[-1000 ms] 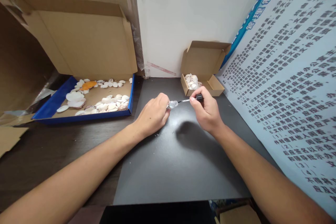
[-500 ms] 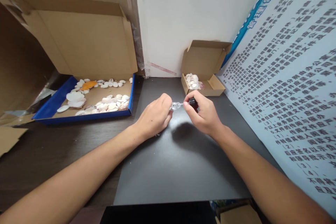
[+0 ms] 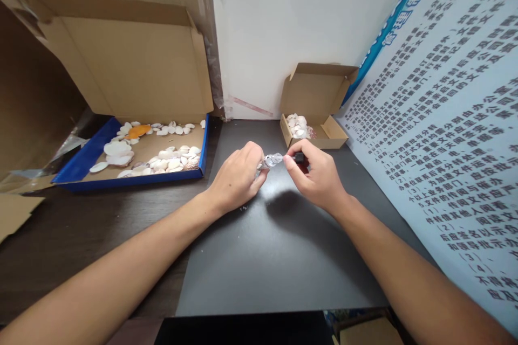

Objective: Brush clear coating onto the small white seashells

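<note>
Above the dark grey mat, my left hand (image 3: 239, 175) is closed around a small clear, glassy piece (image 3: 273, 159) that sticks out past the thumb and index finger to the right. Its far part is hidden in the palm. My right hand (image 3: 318, 175) pinches a small black-capped thing (image 3: 299, 158), whose cap shows between the fingers. A thin pale tip at the right thumb and fingertip meets the end of the clear piece; whether the two are joined I cannot tell.
A blue-rimmed tray box (image 3: 133, 182) with white shells and one orange shell (image 3: 138, 131) stands at left. Behind my right hand is a small open cardboard box (image 3: 335, 128) holding shells (image 3: 297, 125). A printed poster (image 3: 453, 135) borders the right, a white wall (image 3: 279, 38) the back.
The visible gap between the clear piece and my right fingertips has narrowed. The clear piece has tilted up slightly at its right end. Both hands stay in nearly the same place.
</note>
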Available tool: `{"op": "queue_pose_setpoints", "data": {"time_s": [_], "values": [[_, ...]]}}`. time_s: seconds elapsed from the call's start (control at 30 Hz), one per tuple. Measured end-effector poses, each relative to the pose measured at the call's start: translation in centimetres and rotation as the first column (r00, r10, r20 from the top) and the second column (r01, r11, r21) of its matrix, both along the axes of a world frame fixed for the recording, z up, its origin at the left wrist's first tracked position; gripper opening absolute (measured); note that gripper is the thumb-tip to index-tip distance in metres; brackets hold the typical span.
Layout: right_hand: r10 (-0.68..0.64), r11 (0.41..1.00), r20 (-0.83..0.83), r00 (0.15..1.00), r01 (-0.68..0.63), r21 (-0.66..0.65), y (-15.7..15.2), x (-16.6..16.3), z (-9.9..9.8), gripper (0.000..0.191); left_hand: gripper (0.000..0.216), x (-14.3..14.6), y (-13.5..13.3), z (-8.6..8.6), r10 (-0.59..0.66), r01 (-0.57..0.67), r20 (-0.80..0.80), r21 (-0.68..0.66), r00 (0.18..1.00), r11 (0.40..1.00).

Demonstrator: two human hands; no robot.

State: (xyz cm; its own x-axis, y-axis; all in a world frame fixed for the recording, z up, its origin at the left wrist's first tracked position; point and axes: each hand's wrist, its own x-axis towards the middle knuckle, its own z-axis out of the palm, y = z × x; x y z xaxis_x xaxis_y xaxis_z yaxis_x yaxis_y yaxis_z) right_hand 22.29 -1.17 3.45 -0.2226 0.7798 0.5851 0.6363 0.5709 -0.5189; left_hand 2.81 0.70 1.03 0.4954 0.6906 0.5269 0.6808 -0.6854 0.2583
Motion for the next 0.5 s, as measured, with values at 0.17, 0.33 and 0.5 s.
{"op": "queue_pose_setpoints", "data": {"time_s": [0.17, 0.33, 0.5], "values": [[-0.009, 1.0, 0.039, 0.999, 0.009, 0.002, -0.16, 0.03, 0.04, 0.01, 0.007, -0.05, 0.07, 0.15, -0.001, 0.002, -0.036, 0.04, 0.999, 0.999], [-0.009, 1.0, -0.027, 1.0, 0.009, -0.007, -0.25, -0.12, -0.01, 0.005, 0.005, -0.13, 0.18, 0.25, -0.025, 0.029, -0.058, 0.075, 0.998, 0.997], [0.012, 0.999, -0.09, 0.996, -0.016, -0.041, -0.24, -0.2, -0.3, 0.008, 0.002, -0.13, 0.13, 0.29, -0.023, 0.032, -0.095, 0.096, 0.995, 0.995]]}}
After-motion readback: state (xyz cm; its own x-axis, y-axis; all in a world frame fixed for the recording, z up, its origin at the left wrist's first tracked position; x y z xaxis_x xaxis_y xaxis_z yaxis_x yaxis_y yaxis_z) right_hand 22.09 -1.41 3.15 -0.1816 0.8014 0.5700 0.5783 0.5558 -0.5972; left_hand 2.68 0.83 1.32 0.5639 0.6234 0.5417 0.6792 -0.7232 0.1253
